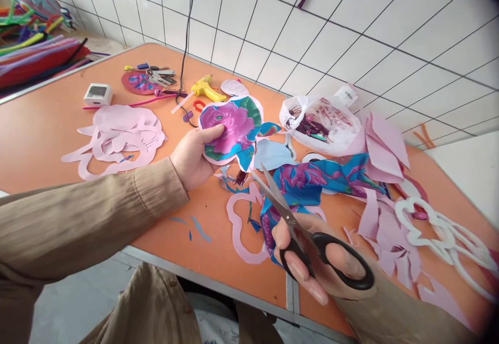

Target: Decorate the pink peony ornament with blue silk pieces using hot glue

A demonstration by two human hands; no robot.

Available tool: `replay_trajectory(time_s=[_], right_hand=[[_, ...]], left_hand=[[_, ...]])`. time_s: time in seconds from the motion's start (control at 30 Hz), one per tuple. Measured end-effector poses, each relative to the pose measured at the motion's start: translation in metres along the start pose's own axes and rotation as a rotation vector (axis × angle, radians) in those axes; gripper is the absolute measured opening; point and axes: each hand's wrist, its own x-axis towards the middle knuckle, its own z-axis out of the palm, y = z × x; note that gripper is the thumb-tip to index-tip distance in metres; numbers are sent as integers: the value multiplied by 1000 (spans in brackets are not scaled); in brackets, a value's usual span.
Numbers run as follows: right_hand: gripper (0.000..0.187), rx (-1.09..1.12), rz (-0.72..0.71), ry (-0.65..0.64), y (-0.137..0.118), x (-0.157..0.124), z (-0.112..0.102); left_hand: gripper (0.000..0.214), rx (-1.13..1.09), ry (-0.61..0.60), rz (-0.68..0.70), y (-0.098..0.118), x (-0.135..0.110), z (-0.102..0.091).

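Observation:
My left hand is closed on a flower-shaped cutout printed with a purple bloom and green and blue leaves, held just above the orange table. My right hand grips black-handled scissors with fingers through the loops. Their blades are slightly apart and point up-left toward the cutout's lower edge. Blue and magenta printed fabric lies under the scissors.
Pink paper offcuts lie at the left and white and pink ones at the right. A plastic bag, a yellow glue gun, keys, a small white device and colourful pipe cleaners are also about.

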Motion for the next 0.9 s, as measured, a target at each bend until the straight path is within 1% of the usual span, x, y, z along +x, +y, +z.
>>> replay_trajectory(time_s=[0.13,0.23,0.37,0.53,0.67,0.8,0.9], right_hand=[[53,-1,-10,13,1,1,2],[51,29,-16,-18,2,2,1],[53,28,15,-38,4,3,-2],[51,66,-10,-76,11,2,-8],[53,64,7,-67,13,3,-9],[54,56,37,-50,11,3,-8],[55,42,25,-44,12,2,-7]], left_hand=[[26,13,10,16,0,1,0],[27,13,6,19,0,1,-1],[30,10,-19,27,-1,3,-2],[31,3,-29,30,-1,2,-3],[29,-8,-15,16,-1,2,-2],[28,-7,-28,19,-1,3,-2],[28,-6,-28,16,-1,3,-3]])
